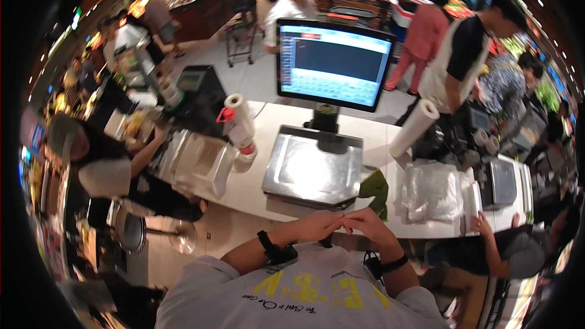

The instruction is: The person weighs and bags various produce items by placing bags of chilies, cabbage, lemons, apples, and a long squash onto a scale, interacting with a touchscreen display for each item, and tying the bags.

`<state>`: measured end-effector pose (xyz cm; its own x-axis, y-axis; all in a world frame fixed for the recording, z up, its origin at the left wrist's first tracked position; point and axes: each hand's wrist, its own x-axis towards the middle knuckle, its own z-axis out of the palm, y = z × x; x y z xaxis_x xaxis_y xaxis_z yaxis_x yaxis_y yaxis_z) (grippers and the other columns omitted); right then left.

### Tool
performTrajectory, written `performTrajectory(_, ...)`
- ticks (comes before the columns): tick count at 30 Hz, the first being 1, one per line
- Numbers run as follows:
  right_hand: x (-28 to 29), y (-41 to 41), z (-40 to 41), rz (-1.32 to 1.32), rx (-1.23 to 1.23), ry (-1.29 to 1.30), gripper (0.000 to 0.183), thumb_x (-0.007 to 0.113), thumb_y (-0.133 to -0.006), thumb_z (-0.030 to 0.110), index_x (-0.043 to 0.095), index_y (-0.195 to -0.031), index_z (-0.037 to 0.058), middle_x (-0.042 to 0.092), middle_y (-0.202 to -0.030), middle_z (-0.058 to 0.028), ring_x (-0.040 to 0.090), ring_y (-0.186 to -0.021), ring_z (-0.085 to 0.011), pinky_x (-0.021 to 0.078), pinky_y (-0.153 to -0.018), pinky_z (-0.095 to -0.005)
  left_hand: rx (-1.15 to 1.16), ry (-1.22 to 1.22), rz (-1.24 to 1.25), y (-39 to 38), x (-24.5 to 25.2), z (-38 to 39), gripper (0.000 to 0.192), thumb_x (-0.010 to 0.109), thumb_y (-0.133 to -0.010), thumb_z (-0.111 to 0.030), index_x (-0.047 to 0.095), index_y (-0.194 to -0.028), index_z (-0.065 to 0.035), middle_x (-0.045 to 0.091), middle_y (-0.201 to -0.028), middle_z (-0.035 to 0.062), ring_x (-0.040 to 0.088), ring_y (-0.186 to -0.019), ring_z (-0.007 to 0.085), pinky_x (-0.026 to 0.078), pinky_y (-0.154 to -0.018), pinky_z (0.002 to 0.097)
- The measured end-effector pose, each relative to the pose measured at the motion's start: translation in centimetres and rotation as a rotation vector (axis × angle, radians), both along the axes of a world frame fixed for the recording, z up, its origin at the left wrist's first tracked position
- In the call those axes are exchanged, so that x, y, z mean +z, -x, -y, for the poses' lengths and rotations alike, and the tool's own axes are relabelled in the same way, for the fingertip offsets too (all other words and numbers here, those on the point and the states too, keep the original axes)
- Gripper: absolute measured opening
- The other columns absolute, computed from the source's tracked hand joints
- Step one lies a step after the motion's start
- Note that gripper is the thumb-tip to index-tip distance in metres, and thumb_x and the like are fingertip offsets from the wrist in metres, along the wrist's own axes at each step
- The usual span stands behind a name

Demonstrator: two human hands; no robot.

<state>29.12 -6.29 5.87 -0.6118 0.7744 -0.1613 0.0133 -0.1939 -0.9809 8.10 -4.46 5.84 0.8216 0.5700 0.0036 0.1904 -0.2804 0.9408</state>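
Observation:
My left hand (320,223) and my right hand (369,225) meet in front of my chest, at the near edge of the white counter (260,192). The fingers of the left hand lie together, and the curled right fingers rest against their tips. No object shows in either hand, though the undersides are hidden. Just beyond them is a weighing scale with a bright metal plate (311,164), bare on top. Its lit touch screen (336,66) stands on a post behind the plate. A dark green cloth-like piece (377,192) lies at the plate's right side.
Left of the scale stand a red-capped bottle (237,130), a bag roll (240,105) and clear plastic trays (205,162). To the right are another bag roll (416,125) and stacked clear bags (432,189). People stand at both sides; a stool (130,228) is at left.

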Motion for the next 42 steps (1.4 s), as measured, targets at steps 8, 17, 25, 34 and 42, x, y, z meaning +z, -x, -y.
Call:
performTrajectory(8, -1.3, 7.8, -3.0, 0.004, -0.021, 0.088, 0.005, 0.065, -0.082, 0.0, 0.068, -0.084, -0.0033, 0.063, -0.071, -0.0049, 0.056, -0.063, -0.0091, 0.0443, -0.058, -0.0227, 0.052, -0.022, -0.028, 8.3, 0.5, -1.1, 0.022, 0.039, -0.098, -0.022, 0.051, -0.103, -0.0044, 0.057, -0.083, 0.0182, 0.054, -0.075, 0.0368, 0.042, -0.069, 0.0423)
performTrajectory(17, -2.0, 15.5, -5.1, 0.063, 0.034, 0.138, 0.004, 0.067, -0.082, 0.002, 0.064, -0.083, -0.0006, 0.062, -0.071, -0.0036, 0.057, -0.063, -0.0088, 0.044, -0.058, -0.0218, 0.089, -0.008, -0.072, 15.8, -2.0, -2.1, 0.023, 0.04, -0.097, -0.023, 0.053, -0.105, -0.006, 0.061, -0.086, 0.0166, 0.058, -0.078, 0.0356, 0.045, -0.07, 0.0426)
performTrajectory(25, -2.9, 18.3, -4.7, 0.043, -0.04, 0.153, 0.007, 0.066, -0.083, 0.002, 0.06, -0.079, 0.0, 0.066, -0.077, -0.0064, 0.058, -0.068, -0.0089, 0.046, -0.062, -0.021, 0.115, -0.044, -0.11, 18.9, -3.1, -2.2, 0.023, 0.042, -0.095, -0.022, 0.058, -0.1, -0.0058, 0.063, -0.084, 0.0136, 0.06, -0.079, 0.0326, 0.046, -0.07, 0.0421)
performTrajectory(34, -2.6, 19.6, -4.6, 0.178, -0.029, 0.099, 0.012, 0.065, -0.084, 0.004, 0.06, -0.073, 0.0009, 0.059, -0.068, -0.0006, 0.051, -0.064, -0.0054, 0.0409, -0.059, -0.0207, 0.186, -0.047, -0.062, 20.3, -3.4, -2.0, 0.015, 0.061, -0.085, -0.018, 0.061, -0.082, -0.0038, 0.061, -0.072, 0.0107, 0.059, -0.065, 0.0261, 0.044, -0.06, 0.0356)
performTrajectory(42, -4.0, 18.1, -4.3, 0.148, 0.011, 0.061, 0.014, 0.06, -0.089, 0.009, 0.059, -0.076, 0.0036, 0.059, -0.069, 0.0007, 0.051, -0.063, -0.0051, 0.0385, -0.06, -0.0196, 0.271, -0.084, 0.035, 19.3, -3.3, -1.7, 0.015, 0.062, -0.083, -0.018, 0.06, -0.079, -0.004, 0.061, -0.07, 0.0092, 0.059, -0.064, 0.0238, 0.044, -0.059, 0.035)
